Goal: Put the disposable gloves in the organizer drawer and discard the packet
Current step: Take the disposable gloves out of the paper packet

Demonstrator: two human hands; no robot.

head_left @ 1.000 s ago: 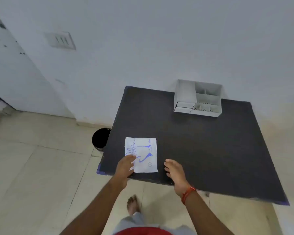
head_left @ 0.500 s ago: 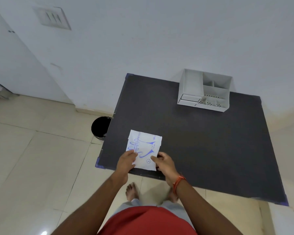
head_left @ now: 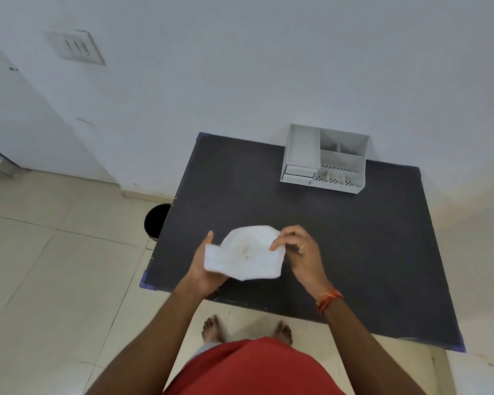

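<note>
The white glove packet [head_left: 246, 253] is lifted off the black table [head_left: 354, 238], bent and turned so its plain back faces me. My left hand [head_left: 204, 269] grips its lower left side from beneath. My right hand [head_left: 298, 248] pinches its upper right edge. The white organizer [head_left: 325, 162] stands at the table's far edge against the wall, with two small drawers [head_left: 298, 175] shut at its lower left. The gloves themselves are not visible.
A black bin [head_left: 157, 220] stands on the tiled floor beside the table's left edge. A white wall runs behind the table. My bare feet show below the table's near edge.
The packet lay flat on the table with its blue print up; both hands closed on it, then lifted it and flipped it to its plain side.
</note>
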